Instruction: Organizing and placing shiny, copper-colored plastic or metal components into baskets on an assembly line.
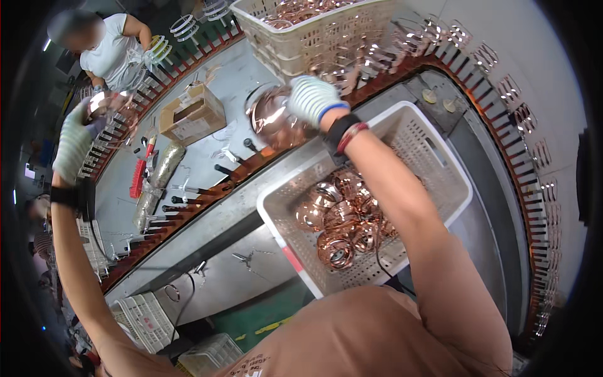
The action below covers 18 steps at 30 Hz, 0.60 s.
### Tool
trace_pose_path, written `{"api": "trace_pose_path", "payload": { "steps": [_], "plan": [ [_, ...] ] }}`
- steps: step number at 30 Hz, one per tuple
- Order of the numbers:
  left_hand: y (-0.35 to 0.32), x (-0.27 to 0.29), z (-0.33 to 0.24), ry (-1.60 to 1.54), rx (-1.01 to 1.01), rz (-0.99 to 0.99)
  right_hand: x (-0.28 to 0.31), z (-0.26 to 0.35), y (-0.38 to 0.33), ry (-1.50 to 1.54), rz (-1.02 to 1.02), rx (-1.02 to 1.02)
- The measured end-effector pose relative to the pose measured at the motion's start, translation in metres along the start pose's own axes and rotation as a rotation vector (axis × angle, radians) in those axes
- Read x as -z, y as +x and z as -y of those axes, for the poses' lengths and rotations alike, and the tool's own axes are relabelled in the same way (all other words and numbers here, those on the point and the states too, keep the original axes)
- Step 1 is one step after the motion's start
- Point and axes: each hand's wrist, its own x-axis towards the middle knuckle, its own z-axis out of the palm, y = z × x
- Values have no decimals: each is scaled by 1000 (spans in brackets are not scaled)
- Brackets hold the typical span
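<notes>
The right hand [314, 102], its grip curled closed, is holding a copper bowl [274, 116] over the desk [235, 70]; the left hand [74, 141] is touching a copper piece [118, 104] far left, grip closure unclear. Near [301, 185] and far crates [326, 41] are holding copperware [342, 213].

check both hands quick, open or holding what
Left hand: holding a shiny copper-coloured piece.
Right hand: holding a round copper-coloured part.
</notes>
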Motion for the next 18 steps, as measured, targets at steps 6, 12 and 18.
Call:
{"api": "trace_pose_path", "payload": {
  "steps": [6, 12, 18],
  "plan": [
    [-99, -18, -150, 813, -678, -325, 63, 19, -73, 674, -481, 341],
    [-46, -153, -210, -655, -146, -200, 48, -263, 20, 1738, -381, -486],
    [31, -245, -127, -670, 200, -139, 33, -180, 53, -174, 90, 229]
  ]
}}
